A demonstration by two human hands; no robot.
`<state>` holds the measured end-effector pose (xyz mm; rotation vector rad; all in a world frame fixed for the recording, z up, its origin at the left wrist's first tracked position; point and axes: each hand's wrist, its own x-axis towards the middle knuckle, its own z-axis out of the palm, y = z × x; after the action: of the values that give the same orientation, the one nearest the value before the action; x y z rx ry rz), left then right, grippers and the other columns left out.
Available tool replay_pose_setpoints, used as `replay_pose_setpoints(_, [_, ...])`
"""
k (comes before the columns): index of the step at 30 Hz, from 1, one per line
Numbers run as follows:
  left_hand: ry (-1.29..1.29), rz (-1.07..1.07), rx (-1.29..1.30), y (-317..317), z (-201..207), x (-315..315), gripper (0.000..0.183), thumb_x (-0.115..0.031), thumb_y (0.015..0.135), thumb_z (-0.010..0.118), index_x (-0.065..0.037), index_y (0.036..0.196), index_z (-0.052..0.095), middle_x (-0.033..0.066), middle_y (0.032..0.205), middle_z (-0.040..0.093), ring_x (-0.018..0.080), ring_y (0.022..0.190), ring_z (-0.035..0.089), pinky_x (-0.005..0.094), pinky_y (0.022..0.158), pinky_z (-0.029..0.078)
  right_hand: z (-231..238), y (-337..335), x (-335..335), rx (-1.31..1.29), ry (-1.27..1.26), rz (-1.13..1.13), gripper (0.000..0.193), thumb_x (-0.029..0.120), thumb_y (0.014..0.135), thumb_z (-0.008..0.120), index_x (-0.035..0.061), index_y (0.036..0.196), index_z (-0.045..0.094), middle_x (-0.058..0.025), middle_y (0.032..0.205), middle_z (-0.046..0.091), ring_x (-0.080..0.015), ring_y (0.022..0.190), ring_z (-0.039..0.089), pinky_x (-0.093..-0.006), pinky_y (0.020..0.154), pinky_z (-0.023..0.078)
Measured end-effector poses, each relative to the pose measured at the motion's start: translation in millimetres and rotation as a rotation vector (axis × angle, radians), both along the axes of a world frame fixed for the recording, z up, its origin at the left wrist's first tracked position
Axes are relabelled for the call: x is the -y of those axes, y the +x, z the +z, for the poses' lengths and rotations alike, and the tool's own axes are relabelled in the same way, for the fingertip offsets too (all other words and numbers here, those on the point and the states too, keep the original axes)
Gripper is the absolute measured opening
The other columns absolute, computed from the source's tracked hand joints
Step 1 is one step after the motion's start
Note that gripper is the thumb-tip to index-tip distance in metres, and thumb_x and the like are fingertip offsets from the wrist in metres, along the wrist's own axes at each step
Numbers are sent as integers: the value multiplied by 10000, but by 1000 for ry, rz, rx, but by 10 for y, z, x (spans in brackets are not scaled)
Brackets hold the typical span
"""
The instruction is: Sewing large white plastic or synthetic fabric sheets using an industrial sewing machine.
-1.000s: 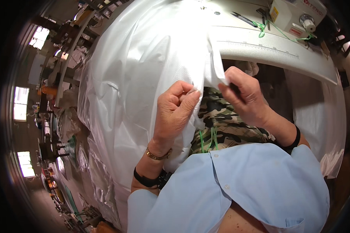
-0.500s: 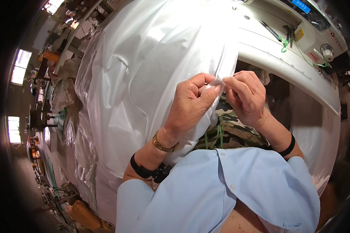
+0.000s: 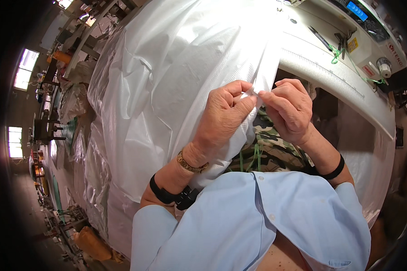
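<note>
A large sheet of thin white fabric (image 3: 167,86), glossy and creased, spreads from the sewing machine bed across my lap. My left hand (image 3: 226,115) pinches its right-hand edge between thumb and forefinger. Close beside it, the curled fingers of my right hand (image 3: 290,108) press together at the same edge, their tips nearly meeting the left thumb. Whether fabric or something finer, such as a thread, lies between the right fingertips is too small to make out.
At upper right stands a white sewing machine (image 3: 366,52) with a lit display and a knob. Its pale bed (image 3: 321,74) carries a printed ruler. Dark tweezers-like tools (image 3: 320,38) and green string (image 3: 335,54) lie there. Clear plastic sheeting (image 3: 92,180) hangs at left.
Both hands stay at the fabric edge with only slight finger shifts. The left fingers have closed further over the edge, and the whole view has moved a little.
</note>
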<state>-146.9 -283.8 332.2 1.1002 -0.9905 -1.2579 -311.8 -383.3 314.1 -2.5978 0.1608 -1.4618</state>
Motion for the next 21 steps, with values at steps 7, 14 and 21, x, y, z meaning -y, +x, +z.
replay_pose_setpoints(7, [48,51,-225,-9,27,90,147,-134,977,605,2,924,598,-56,719,545,-22,624,430,168,528,349,4,114,-70,-11,-53,-76,286,78,731,724,30,1012,703,-26,770,593,-182,689,589,-347,739,497])
replay_pose_setpoints(14, [52,168,82,39,113,224,194,-133,971,622,-25,812,594,-73,673,514,-9,588,409,180,494,325,4,130,-123,-143,-144,-78,311,100,781,680,31,1084,657,-53,955,636,-194,827,630,-368,826,513])
replay_pose_setpoints(21, [-153,234,670,391,387,212,146,-84,932,645,22,831,638,-70,616,501,-1,576,390,202,495,294,-267,142,104,65,606,-116,348,184,882,737,-7,1139,602,-143,1024,636,-275,961,644,-387,821,521])
